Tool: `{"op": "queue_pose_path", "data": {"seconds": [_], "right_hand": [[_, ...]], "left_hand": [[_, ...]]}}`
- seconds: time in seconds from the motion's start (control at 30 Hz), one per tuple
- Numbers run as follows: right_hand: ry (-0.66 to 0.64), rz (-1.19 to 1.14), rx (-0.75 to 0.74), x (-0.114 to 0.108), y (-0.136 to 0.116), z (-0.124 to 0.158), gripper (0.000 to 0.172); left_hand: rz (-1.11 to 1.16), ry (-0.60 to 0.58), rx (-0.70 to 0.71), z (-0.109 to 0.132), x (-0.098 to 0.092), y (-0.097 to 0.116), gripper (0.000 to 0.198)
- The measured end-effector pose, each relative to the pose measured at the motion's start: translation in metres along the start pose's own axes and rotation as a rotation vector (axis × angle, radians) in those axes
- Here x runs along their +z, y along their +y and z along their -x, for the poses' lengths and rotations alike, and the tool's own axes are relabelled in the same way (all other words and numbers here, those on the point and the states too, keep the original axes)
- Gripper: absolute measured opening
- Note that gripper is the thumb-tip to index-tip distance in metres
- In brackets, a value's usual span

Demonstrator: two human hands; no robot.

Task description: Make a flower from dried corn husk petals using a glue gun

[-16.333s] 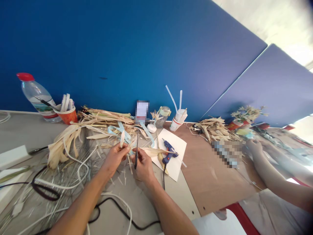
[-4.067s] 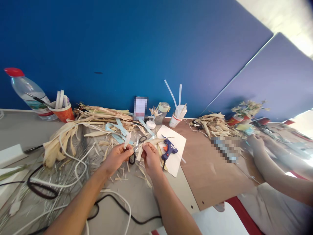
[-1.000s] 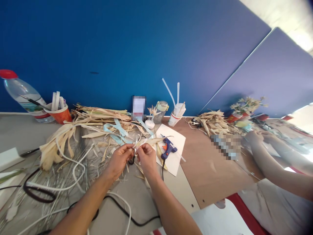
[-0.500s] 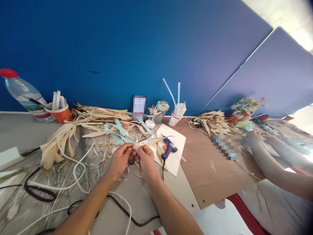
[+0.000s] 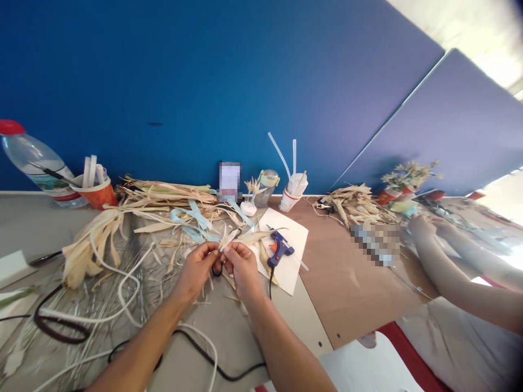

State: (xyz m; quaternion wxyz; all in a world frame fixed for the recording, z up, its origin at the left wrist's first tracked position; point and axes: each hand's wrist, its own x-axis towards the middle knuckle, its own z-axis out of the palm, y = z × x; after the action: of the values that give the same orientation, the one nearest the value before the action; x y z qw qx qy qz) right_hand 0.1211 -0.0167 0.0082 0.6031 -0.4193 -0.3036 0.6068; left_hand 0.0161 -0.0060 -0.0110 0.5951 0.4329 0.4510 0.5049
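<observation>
My left hand (image 5: 201,264) and my right hand (image 5: 241,262) meet over the middle of the grey table, fingertips pinched together. Between them they hold a small pale corn husk piece (image 5: 225,239), its pointed tips sticking up above the fingers. Just beyond my right hand, a longer strip of husk (image 5: 255,236) reaches toward the blue glue gun (image 5: 281,248), which lies on a white sheet (image 5: 292,272). Black-handled scissors (image 5: 217,270) lie partly hidden beneath my hands. Light blue ribbon (image 5: 196,218) is spread behind my left hand.
Dried husks (image 5: 171,196) are heaped along the blue partition, near a red cup (image 5: 98,190) and a bottle (image 5: 41,169). White cable (image 5: 126,272) loops across the left side. A paper cup (image 5: 289,200) holds clear sticks. At right, another person's arms (image 5: 449,267) rest over the brown board (image 5: 347,294).
The husk piece between my fingers now stands more upright, with its pointed tips showing. My hands have barely shifted, and the whole view has slid slightly left.
</observation>
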Motion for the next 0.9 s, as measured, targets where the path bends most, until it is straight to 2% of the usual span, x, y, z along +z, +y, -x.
{"op": "queue_pose_path", "data": {"seconds": [0.2, 0.4, 0.5, 0.63, 0.73, 0.8, 0.83, 0.9], "right_hand": [[0.103, 0.093, -0.081, -0.010, -0.004, -0.008, 0.012], [0.111, 0.283, -0.107, -0.017, -0.005, -0.012, 0.012], [0.076, 0.414, -0.143, -0.026, -0.019, -0.007, 0.014], [0.078, 0.701, -0.165, -0.061, -0.049, 0.005, 0.017], [0.277, 1.059, -0.167, -0.098, -0.066, 0.007, 0.028], [0.444, 1.278, -0.094, -0.118, -0.069, 0.003, 0.036], [0.487, 1.373, -0.018, -0.125, -0.069, 0.001, 0.040], [0.475, 1.489, 0.117, -0.132, -0.066, -0.005, 0.049]], "left_hand": [[0.230, 0.116, -0.021, -0.005, -0.010, 0.013, 0.018], [0.461, 0.101, -0.038, -0.011, -0.022, 0.018, 0.017], [0.518, 0.077, -0.028, -0.012, -0.024, 0.018, 0.014], [0.575, 0.048, -0.027, -0.009, -0.024, 0.022, 0.013], [0.604, 0.018, -0.028, -0.007, -0.023, 0.024, 0.013], [0.613, -0.003, -0.029, -0.006, -0.024, 0.025, 0.013], [0.619, -0.016, -0.020, -0.006, -0.024, 0.025, 0.013], [0.626, -0.025, -0.001, -0.006, -0.025, 0.025, 0.015]]}}
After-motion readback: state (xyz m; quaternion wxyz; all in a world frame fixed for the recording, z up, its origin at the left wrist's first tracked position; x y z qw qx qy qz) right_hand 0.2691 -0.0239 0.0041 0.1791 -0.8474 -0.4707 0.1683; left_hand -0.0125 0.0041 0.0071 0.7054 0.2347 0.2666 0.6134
